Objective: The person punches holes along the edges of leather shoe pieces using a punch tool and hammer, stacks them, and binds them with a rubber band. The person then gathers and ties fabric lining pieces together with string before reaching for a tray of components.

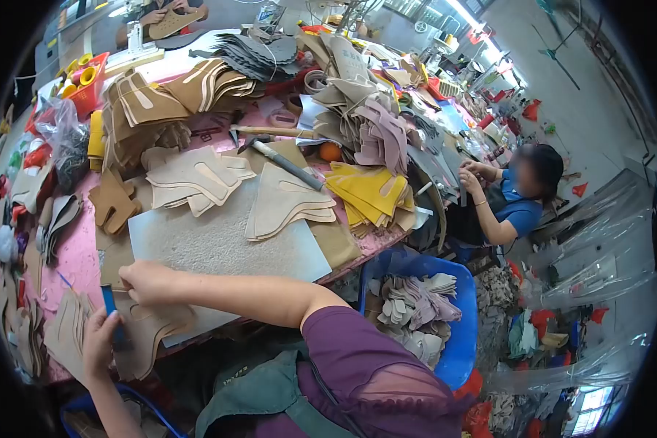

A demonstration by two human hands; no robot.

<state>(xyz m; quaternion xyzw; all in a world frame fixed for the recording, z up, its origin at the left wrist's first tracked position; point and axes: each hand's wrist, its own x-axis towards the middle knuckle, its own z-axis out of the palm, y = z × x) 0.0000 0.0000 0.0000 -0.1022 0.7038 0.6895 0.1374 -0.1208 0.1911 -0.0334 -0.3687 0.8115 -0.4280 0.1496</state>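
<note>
My left hand [101, 343] is closed around a narrow blue tool [109, 301], whose exact kind I cannot make out. It is over cut beige leather pieces [142, 328] at the table's near left edge. My right hand [144, 283] is curled shut just right of the tool, above the same pieces; whatever its fingers hold is hidden. Another fan of beige pieces [67, 332] lies left of my left hand. Beyond my right hand, a pale speckled board [212, 241] carries two stacks of cream cut pieces [197, 175].
A hammer [288, 164] lies behind the board, near yellow cut pieces [369, 193] and mauve ones [382, 135]. Brown stacks [142, 102] stand at back left. A blue bin [463, 321] of scraps is beside the table. A co-worker [518, 197] sits at right; another person's hands [157, 16] work at the back.
</note>
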